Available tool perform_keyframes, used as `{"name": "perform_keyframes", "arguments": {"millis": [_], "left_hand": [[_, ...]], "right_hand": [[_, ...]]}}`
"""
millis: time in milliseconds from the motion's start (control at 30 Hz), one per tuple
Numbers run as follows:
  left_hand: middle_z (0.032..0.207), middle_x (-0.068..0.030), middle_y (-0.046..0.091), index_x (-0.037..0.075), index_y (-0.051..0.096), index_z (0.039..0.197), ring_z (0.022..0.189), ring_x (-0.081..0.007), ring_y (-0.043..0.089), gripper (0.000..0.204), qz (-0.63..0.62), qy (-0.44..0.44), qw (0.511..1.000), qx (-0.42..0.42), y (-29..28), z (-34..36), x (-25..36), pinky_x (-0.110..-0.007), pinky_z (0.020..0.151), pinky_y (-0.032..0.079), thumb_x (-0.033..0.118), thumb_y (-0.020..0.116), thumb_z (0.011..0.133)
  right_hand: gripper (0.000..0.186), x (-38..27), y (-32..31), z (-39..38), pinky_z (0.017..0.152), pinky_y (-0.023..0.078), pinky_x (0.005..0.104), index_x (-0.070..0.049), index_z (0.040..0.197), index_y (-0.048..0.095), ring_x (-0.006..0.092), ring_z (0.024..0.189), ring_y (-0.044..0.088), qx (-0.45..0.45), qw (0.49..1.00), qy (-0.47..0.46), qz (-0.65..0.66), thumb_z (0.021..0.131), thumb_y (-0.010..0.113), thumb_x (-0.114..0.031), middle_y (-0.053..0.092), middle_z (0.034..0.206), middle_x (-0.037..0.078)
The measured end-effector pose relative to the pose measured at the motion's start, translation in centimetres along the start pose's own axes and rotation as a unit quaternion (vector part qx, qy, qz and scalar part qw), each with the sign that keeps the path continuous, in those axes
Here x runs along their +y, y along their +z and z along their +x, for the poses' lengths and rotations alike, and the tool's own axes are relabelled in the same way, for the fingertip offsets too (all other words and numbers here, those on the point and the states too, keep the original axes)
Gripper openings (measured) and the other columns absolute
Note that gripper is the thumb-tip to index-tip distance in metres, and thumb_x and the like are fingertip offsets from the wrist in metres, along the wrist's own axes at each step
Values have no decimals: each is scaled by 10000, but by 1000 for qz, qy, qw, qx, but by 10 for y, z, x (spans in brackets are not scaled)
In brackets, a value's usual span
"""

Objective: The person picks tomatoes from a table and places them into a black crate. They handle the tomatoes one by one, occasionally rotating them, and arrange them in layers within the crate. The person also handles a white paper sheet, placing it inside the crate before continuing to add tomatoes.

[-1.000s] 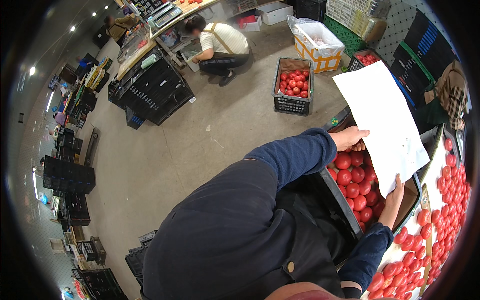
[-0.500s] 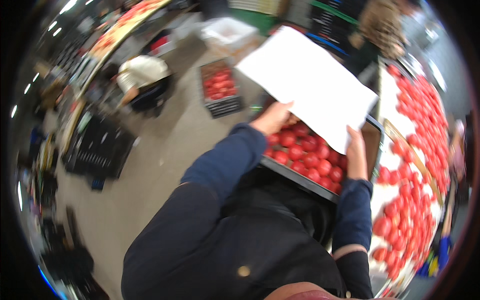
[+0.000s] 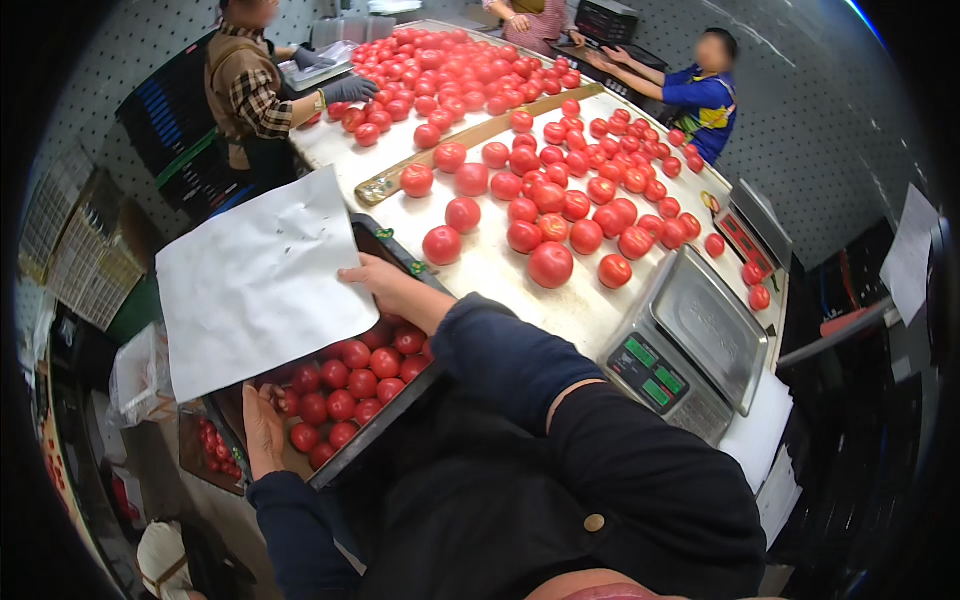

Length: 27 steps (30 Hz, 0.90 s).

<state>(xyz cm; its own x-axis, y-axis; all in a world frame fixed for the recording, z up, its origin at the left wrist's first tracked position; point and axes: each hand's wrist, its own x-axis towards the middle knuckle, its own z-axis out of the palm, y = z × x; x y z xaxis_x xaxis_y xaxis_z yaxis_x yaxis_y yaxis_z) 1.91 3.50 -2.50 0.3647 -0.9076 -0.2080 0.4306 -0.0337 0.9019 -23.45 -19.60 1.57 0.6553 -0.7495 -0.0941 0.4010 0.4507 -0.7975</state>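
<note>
A white sheet (image 3: 255,285) partly covers a black crate (image 3: 400,415) of red tomatoes (image 3: 340,404) at lower left. My right hand (image 3: 395,295) is closed on the sheet's right edge, thumb on top. At the sheet's lower edge, beside the crate's left corner, my left hand (image 3: 265,430) grips it with curled fingers, partly hidden. The crate is beside a white table (image 3: 375,170) spread with many loose tomatoes (image 3: 550,264), divided by a wooden strip (image 3: 380,188).
A scale (image 3: 700,340) is at the table's near right. Co-workers (image 3: 240,100), (image 3: 695,100) and a person in pink (image 3: 525,30) stand around it. Another tomato crate (image 3: 210,460), a wrapped box (image 3: 140,380), stacked crates (image 3: 110,250) and a crouching person (image 3: 165,560) are left.
My view has swung right onto the tomato table, so the crate, sheet and both hands now appear at lower left instead of on the right. Both hands still hold the sheet.
</note>
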Motion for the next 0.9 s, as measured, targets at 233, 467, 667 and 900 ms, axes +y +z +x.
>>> {"name": "perform_keyframes", "arguments": {"millis": [233,467,667,900], "left_hand": [[733,11,583,134,543,1300,641,-80,522,361,119,-11,993,0,-6,3,-8,-236,593,399,339,523,1004],[683,-13,594,91,589,1155,554,-86,524,225,242,-61,968,-12,-4,5,-29,-224,513,404,239,518,1000],[713,-21,595,81,591,1149,574,-86,537,206,332,-133,915,-187,16,-11,-50,-218,509,405,202,520,998],[691,15,574,114,584,1133,559,-54,502,200,319,-176,907,-210,16,-10,-51,-188,519,373,247,500,1009]], "right_hand": [[436,-92,-61,-126,931,524,400,-2,1313,469,265,1079,624,202,976,-72,-26,906,600,-82,611,1203,140],[382,-153,-128,-288,914,533,376,-12,1279,499,243,1045,637,351,919,-168,-65,917,598,-86,626,1185,120],[390,-174,-158,-426,928,528,415,25,1296,490,280,1034,643,450,851,-261,-75,929,565,-85,620,1209,153],[389,-162,-134,-618,943,519,420,26,1288,505,275,1067,629,574,730,-368,-54,935,594,-109,629,1194,141]]}}
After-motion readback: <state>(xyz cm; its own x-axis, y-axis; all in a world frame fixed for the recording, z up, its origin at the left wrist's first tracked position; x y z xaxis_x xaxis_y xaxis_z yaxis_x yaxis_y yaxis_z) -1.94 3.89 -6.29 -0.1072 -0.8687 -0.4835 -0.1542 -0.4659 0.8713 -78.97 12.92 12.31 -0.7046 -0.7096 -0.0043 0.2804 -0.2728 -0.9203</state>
